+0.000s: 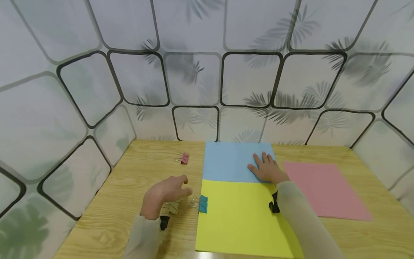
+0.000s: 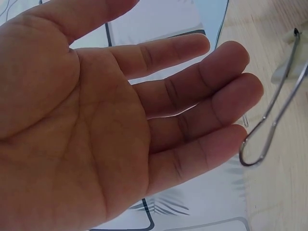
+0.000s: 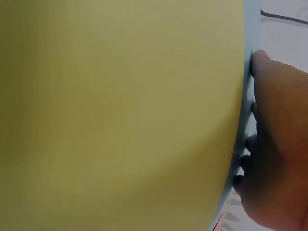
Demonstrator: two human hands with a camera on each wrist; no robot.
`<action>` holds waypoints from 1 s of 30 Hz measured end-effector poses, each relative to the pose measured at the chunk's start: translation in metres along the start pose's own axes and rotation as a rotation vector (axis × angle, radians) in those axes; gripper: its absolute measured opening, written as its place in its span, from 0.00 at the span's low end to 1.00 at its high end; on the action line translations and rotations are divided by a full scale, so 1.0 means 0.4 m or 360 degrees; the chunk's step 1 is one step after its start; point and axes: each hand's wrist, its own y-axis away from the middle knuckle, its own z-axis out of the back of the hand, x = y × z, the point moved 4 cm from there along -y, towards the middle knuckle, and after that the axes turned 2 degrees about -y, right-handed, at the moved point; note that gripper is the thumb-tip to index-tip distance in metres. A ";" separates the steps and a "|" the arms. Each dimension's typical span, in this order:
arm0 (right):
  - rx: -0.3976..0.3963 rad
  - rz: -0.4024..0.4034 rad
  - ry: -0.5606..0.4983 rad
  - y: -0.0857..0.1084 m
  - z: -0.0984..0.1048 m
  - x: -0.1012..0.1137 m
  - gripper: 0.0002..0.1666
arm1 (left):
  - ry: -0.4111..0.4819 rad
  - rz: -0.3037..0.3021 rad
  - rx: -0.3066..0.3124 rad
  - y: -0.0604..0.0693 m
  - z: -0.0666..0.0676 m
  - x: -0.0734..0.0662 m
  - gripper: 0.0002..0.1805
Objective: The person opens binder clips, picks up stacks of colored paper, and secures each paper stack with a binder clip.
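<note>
Resting on blue sheet (image 1: 229, 162): right hand (image 1: 266, 169), fingers straight. Left hand (image 1: 166, 190) loose, fingers relaxed, near cream clip (image 1: 173, 207). Teal clip (image 1: 203, 204) at yellow sheet's (image 1: 239, 226) left edge. Pink sheet (image 1: 326, 190) off right; pink clip (image 1: 184, 158) back left.

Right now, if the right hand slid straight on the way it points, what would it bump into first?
Probably the patterned wall: the right hand lies on the blue sheet, pointing towards its far edge, and nothing else shows between. How much gap is left is hard to judge.
</note>
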 end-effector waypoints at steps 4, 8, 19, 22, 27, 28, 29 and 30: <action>0.0011 0.0007 0.0023 -0.003 0.003 -0.004 0.44 | 0.0000 0.0023 0.0008 0.001 0.002 -0.001 0.22; -0.0003 0.0013 0.0052 -0.011 0.010 -0.013 0.46 | -0.0006 0.0019 0.0022 -0.001 0.008 -0.005 0.22; 0.0020 -0.0010 0.0035 -0.006 0.020 -0.006 0.45 | 0.0022 0.0017 -0.0001 0.002 0.009 0.008 0.23; 0.0021 -0.0011 0.0028 -0.006 0.016 -0.001 0.43 | 0.0027 0.0011 -0.0001 0.001 0.007 0.014 0.23; 0.0044 -0.0017 0.0008 -0.013 -0.002 -0.009 0.44 | 0.0017 0.0008 0.0004 0.003 0.008 0.020 0.23; 0.0048 -0.0018 0.0004 -0.014 -0.006 -0.012 0.45 | 0.0017 0.0015 0.0001 0.004 0.008 0.021 0.23; 0.0051 -0.0020 0.0003 -0.016 -0.010 -0.015 0.45 | 0.0013 0.0019 0.0001 0.004 0.008 0.022 0.23; 0.0053 -0.0023 0.0002 -0.016 -0.013 -0.019 0.45 | 0.0013 0.0026 -0.0001 0.004 0.008 0.024 0.23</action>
